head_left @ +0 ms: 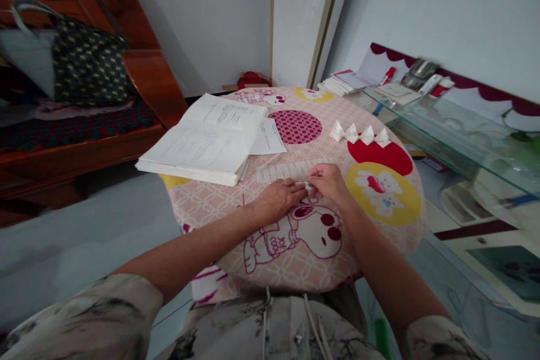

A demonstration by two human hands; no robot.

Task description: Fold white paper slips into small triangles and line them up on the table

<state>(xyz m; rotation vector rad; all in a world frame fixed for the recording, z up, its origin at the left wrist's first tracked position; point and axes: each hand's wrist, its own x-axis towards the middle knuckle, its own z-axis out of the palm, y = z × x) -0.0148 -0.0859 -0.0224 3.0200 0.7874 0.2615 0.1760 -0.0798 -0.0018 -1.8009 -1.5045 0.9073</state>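
a small white piece of paper (309, 185) is held on the patterned tablecloth (198, 202), apparently pinched by the right hand (329, 181). the left hand (278, 199) is laid palm down against it, probably so it is kept steady; whether it is gripped there cannot be told. four folded paper shapes (368, 135) are lined up beyond, seemingly kept clear of the hands, as is the open book (202, 143).

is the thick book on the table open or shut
Open: the book lies with its printed pages facing up.
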